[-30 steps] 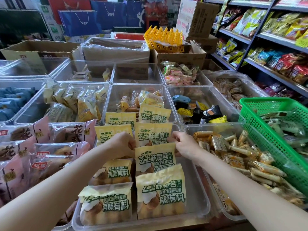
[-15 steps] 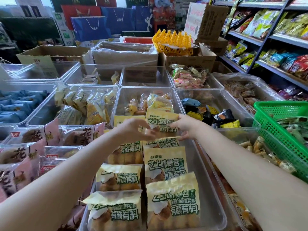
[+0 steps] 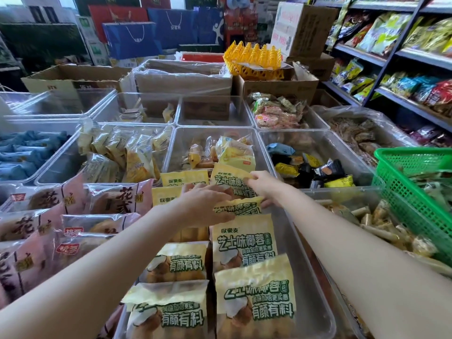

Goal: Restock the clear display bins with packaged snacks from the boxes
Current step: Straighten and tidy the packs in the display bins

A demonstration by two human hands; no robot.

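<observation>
Yellow snack packets (image 3: 244, 243) fill the clear display bin (image 3: 315, 311) at lower centre of the frame, lined up in two overlapping rows that run from the bottom edge toward mid-frame. Both bare arms stretch in from the bottom corners and meet at the far end of that bin. The left hand (image 3: 205, 204) lies palm down, fingers spread flat and reaching right, pressing on the packets at the back of the left row, its fingertips touching the upper edge of a tilted packet (image 3: 241, 206); it is flat and grips nothing. The right hand (image 3: 263, 185) comes in from the right with the wrist turned inward, fingers curled, pinching the top right corner of the rearmost packet (image 3: 230, 179), which stands propped against the bin's far wall. The right forearm crosses above the bin's right rim. Left of the bin, pink packets (image 3: 61, 216) lie stacked in the lower left of the frame. Beyond the hands, another clear bin (image 3: 176, 145) at centre holds small yellow wrapped cakes. A green basket (image 3: 415, 192) sits at the right edge, tilted over a bin of stick-shaped snacks (image 3: 381, 223). Cardboard boxes (image 3: 73, 79) stand across the upper part of the frame, and shelves (image 3: 415, 55) of bagged goods fill the upper right
</observation>
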